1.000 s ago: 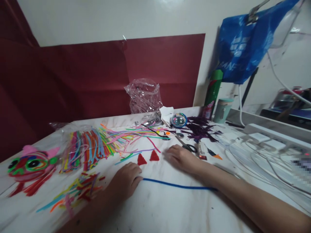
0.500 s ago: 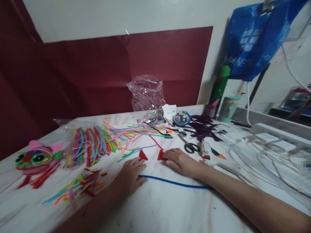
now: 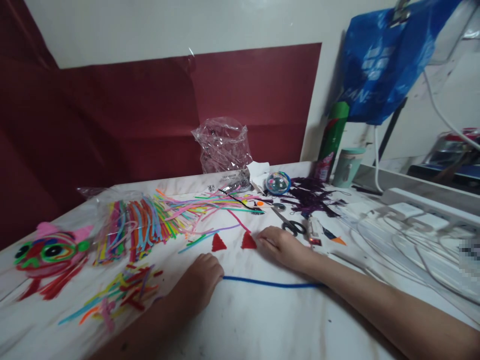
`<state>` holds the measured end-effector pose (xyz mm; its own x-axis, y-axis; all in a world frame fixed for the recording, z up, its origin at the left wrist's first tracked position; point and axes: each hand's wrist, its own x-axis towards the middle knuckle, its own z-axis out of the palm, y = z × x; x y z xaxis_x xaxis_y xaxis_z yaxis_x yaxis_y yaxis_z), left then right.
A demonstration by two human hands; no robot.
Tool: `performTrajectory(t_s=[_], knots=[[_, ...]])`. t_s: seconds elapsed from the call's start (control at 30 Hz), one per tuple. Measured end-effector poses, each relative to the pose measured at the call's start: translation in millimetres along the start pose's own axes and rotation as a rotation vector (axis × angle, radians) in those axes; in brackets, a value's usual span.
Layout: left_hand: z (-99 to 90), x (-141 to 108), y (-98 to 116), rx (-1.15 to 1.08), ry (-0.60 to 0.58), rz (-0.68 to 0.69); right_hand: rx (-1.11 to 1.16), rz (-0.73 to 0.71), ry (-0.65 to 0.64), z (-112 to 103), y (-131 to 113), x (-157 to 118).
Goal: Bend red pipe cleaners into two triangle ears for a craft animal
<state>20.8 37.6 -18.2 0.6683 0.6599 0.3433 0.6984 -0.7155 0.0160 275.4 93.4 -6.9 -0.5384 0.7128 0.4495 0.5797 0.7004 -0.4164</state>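
A long blue pipe cleaner lies across the white tabletop in front of me. My left hand has its fingers curled in at the pipe cleaner's left end, seemingly pinching it; the thumb is mostly hidden. Beyond it stand out two small red fuzzy triangles, a left triangle and a right triangle, apart from each other on the table. My right hand rests just right of the right triangle, fingers loosely bent, with nothing visible in them. Its forearm covers the pipe cleaner's right end.
A bundle of colourful pipe cleaners and cut scraps lie left, beside a pink mask-like craft. Black-handled scissors, a glue gun and purple strands are beyond my right hand. Cables run along the right.
My left hand has drawn back from the left triangle and its fingers have closed at the blue pipe cleaner's end. The right hand has come off the right triangle.
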Motion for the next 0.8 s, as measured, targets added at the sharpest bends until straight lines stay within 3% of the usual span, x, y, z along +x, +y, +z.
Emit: performTrajectory(t_s=[0.17, 0.3, 0.47, 0.8], knots=[[4.0, -2.5, -1.6, 0.039, 0.073, -0.068, 0.138, 0.014, -0.222, -10.5, -33.1, -6.7], [2.5, -3.6, -2.3, 0.041, 0.132, -0.178, 0.102, -0.083, -0.356, -9.8, -45.5, -10.7], [0.3, -4.4, -2.2, 0.039, 0.186, -0.212, -0.115, -0.073, -0.311, -6.7, -44.4, -10.2], [-5.9, -1.4, 2.0, 0.029, 0.129, -0.260, -0.135, -0.037, -0.265, -5.3, -44.2, -10.3]])
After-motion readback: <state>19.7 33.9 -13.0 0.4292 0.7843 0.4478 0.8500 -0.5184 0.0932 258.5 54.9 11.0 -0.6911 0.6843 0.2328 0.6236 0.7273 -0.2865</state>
